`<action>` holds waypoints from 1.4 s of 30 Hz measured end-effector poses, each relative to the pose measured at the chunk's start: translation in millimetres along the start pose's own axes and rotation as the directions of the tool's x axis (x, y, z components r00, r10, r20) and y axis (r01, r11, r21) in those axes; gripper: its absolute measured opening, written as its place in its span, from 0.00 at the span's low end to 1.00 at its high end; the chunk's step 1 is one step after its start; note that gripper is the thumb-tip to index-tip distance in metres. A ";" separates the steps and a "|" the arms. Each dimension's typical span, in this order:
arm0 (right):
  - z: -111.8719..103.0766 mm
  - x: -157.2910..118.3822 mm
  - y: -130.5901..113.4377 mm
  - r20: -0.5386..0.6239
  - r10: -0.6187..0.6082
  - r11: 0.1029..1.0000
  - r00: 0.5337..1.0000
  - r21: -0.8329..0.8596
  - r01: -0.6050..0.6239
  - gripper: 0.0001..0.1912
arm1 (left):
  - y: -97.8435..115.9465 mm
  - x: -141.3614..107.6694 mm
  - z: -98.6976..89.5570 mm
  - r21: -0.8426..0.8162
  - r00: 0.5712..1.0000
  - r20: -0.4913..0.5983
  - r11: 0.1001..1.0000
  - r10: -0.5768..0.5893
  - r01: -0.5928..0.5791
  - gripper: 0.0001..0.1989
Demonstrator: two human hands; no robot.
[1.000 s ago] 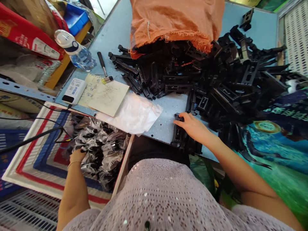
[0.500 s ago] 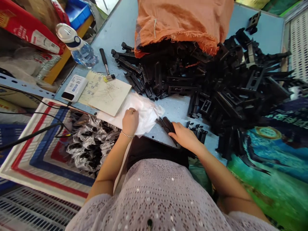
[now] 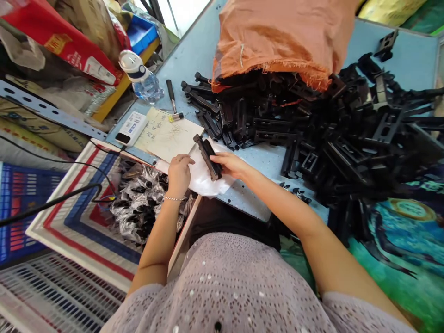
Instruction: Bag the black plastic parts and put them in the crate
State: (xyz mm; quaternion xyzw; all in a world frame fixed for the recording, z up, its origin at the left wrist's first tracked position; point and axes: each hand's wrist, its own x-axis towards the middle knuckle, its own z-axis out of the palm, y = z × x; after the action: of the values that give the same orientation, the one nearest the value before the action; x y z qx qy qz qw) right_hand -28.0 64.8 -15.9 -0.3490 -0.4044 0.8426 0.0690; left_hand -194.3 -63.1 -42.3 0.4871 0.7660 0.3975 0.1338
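My right hand [image 3: 231,164] grips a long black plastic bracket [image 3: 208,158], tilted over a pile of thin white plastic bags [image 3: 208,186]. Its fingers wrap the bracket's right side. My left hand [image 3: 179,175] is closed, with curled fingers at the left edge of the bags, and appears to pinch a plastic bag; the fingertips are partly hidden. Beyond the hands lies a large heap of similar black brackets [image 3: 274,132], spilling from an orange woven sack [image 3: 277,41].
A cardboard sheet [image 3: 173,138], a hammer [image 3: 172,99], a white box-like device [image 3: 132,128] and a water bottle [image 3: 145,83] are on the blue table. Left and below, a white crate [image 3: 69,231] stands by bagged black parts [image 3: 142,203]. Cables [image 3: 52,203] cross the left side.
My right hand has carried the bracket left from the table's front edge to over the bags. My left hand has shifted to the bags' left edge. The camera view has turned slightly left.
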 end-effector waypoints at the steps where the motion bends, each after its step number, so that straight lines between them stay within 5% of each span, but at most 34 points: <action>1: -2.2 -0.9 2.7 -0.012 -0.044 0.998 0.999 -0.052 0.044 0.14 | -2.8 1.4 -5.7 0.103 0.999 0.029 0.994 0.029 -0.032 0.14; 4: -9.6 -11.6 10.0 0.065 -0.111 0.955 0.992 -0.269 0.124 0.22 | -9.7 6.7 -18.1 0.155 0.993 0.092 0.985 0.067 -0.081 0.21; 8: -8.5 -17.4 16.9 -0.061 -0.164 0.839 0.985 -0.534 0.107 0.36 | -3.2 -3.6 -20.0 0.120 0.986 0.074 0.980 0.152 -0.160 0.27; 12: -1.0 -21.0 20.9 0.021 -0.039 0.957 0.999 -0.287 0.043 0.56 | 15.5 -42.7 -12.1 0.120 0.901 0.138 0.896 0.412 -0.428 0.28; 14: 2.5 -27.8 22.0 0.073 0.015 0.997 0.997 -0.083 -0.009 0.58 | 22.2 -62.3 -8.9 0.065 0.843 0.139 0.844 0.520 -0.532 0.31; 17: 7.0 -39.4 26.7 0.066 0.012 0.980 0.998 0.197 -0.025 0.45 | 26.8 -81.0 -8.1 0.024 0.834 0.087 0.836 0.545 -0.548 0.34; 19: 9.8 -44.4 34.2 -0.056 -0.040 0.960 0.998 0.274 0.054 0.31 | 29.6 -87.0 -7.9 -0.016 0.834 0.093 0.838 0.544 -0.545 0.35; 24: 28.6 -52.7 62.4 -0.323 -0.229 0.971 0.918 -0.007 0.240 0.18 | 49.3 -91.2 -2.3 -0.100 0.807 0.206 0.832 0.553 -0.545 0.38; 27: 45.9 -70.6 67.6 -0.211 -0.251 0.967 0.945 -0.019 0.253 0.16 | 70.6 -92.6 -18.2 -0.039 0.841 0.145 0.852 0.521 -0.521 0.34; 31: 32.3 -119.1 39.8 0.212 -0.283 0.928 0.935 -0.187 0.323 0.14 | 75.0 -100.7 -94.2 -0.056 0.963 0.096 0.968 0.250 -0.246 0.19; 33: 3.1 -150.7 19.6 0.299 -0.209 0.806 0.931 -0.486 0.337 0.13 | 44.5 -103.5 -138.4 -0.025 0.981 0.182 0.997 0.074 -0.071 0.14; 34: -14.3 -166.6 11.7 0.250 -0.163 0.689 0.955 -0.664 0.291 0.12 | 20.2 -104.0 -155.3 0.043 0.967 0.255 0.999 -0.003 -0.008 0.13; 36: -47.6 -194.0 4.3 -0.026 -0.117 0.314 0.993 -0.949 0.013 0.11 | -38.9 -104.4 -172.8 0.220 0.929 0.342 0.973 -0.143 0.069 0.12; 39: -76.6 -215.1 15.8 -0.409 -0.157 -0.194 0.899 -0.880 -0.434 0.11 | -122.8 -107.3 -164.5 0.559 0.851 0.177 0.762 -0.495 0.327 0.08; 42: -74.4 -214.3 41.1 -0.465 -0.199 -0.351 0.862 -0.788 -0.506 0.16 | -167.8 -107.1 -143.2 0.665 0.731 0.002 0.547 -0.683 0.509 0.07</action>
State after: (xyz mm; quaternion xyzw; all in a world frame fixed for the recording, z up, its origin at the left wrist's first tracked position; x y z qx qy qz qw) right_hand 186.8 -0.7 36.2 -0.4822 -0.8284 0.0505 -0.2805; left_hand -334.1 -258.2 -93.1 0.2574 0.9469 -0.0171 0.1921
